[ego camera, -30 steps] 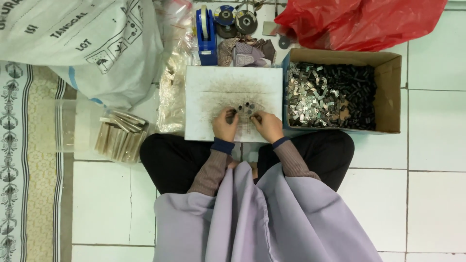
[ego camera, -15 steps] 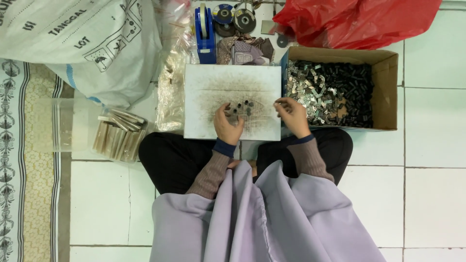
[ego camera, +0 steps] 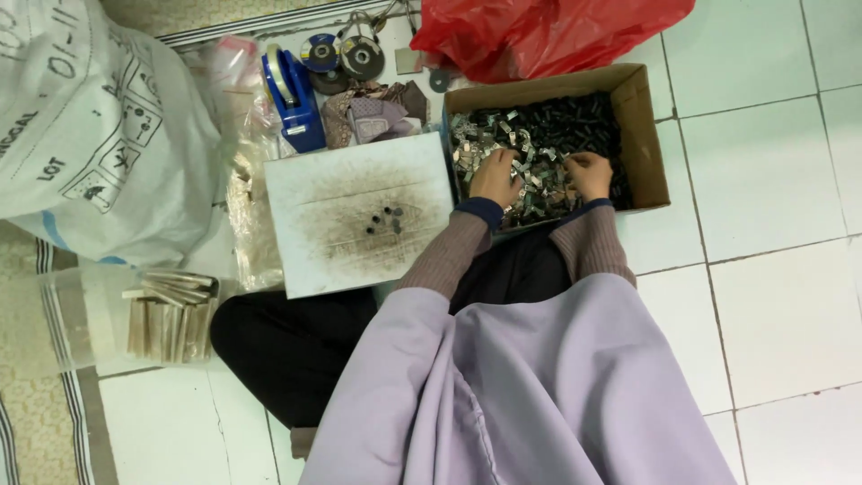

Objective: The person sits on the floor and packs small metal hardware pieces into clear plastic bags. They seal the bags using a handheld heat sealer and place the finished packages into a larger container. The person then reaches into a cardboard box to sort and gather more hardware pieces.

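We dig both hands into the cardboard box (ego camera: 648,135) of small metal clips (ego camera: 539,144): left hand (ego camera: 496,176) and right hand (ego camera: 590,172) curl over the pile, though we cannot tell whether they grip any.

Both forearms reach toward one o'clock; the left hand (ego camera: 496,176) and right hand (ego camera: 590,173) lie palm-down, fingers curled, side by side.

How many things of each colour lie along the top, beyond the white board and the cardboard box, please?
Blue: 1, tape dispenser
Red: 1, plastic bag
Grey: 2, discs
Purple-brown: 1, folded cloth
Total: 5
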